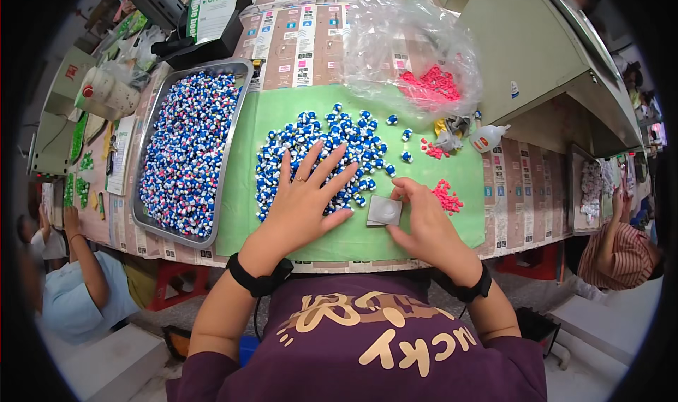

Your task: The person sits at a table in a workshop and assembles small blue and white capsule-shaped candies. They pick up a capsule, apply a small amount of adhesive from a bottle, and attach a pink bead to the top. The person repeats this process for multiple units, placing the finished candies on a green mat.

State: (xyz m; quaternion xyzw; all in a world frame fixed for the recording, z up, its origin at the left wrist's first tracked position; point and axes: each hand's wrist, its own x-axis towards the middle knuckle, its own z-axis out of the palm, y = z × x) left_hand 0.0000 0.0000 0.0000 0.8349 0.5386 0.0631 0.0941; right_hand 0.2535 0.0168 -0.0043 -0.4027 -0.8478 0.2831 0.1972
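On a green mat lies a loose pile of small blue-and-white figure pieces. My left hand rests spread and flat over the near part of this pile, covering some of it. To its right, my right hand holds a small grey square block by its edge, index finger at the far side and thumb at the near side. A round mark shows on the block's top. Small pink pieces lie just beyond my right hand, with a second little heap farther back.
A metal tray full of similar blue, white and pink pieces stands at left. Behind the mat sits a clear plastic bag with pink pieces. A squeeze bottle stands beside a grey metal cabinet. Other people sit on both sides.
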